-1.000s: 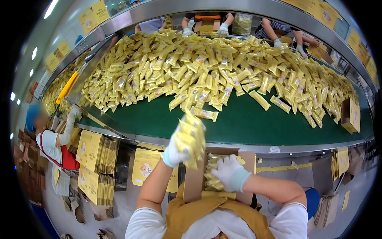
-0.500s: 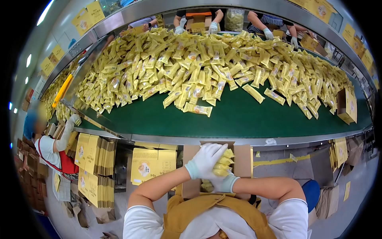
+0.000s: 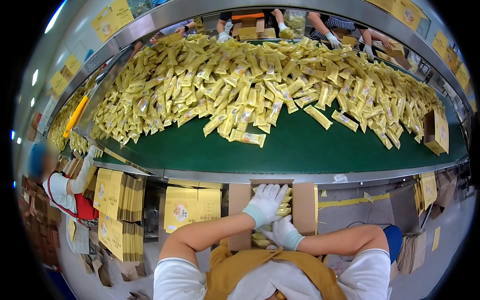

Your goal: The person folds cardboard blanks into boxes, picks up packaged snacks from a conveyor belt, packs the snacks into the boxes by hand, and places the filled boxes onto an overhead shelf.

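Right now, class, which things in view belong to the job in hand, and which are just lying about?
In the job:
- left hand and right hand, gloved, at the packets in the box
- open cardboard box
- heaped yellow packets
- green belt under them

Apparently lying about:
- whitish scrap on the metal edge
- yellow sheet on the floor

Between five and six o'clock, the left hand [image 3: 266, 202] and the right hand [image 3: 283, 234] are partly hiding packets [image 3: 285, 206] inside a carton [image 3: 305, 209]. Around twelve, a steel beam [image 3: 185, 14] is covering workers' heads. At nine, a person's head [image 3: 43, 159] is appearing blurred.
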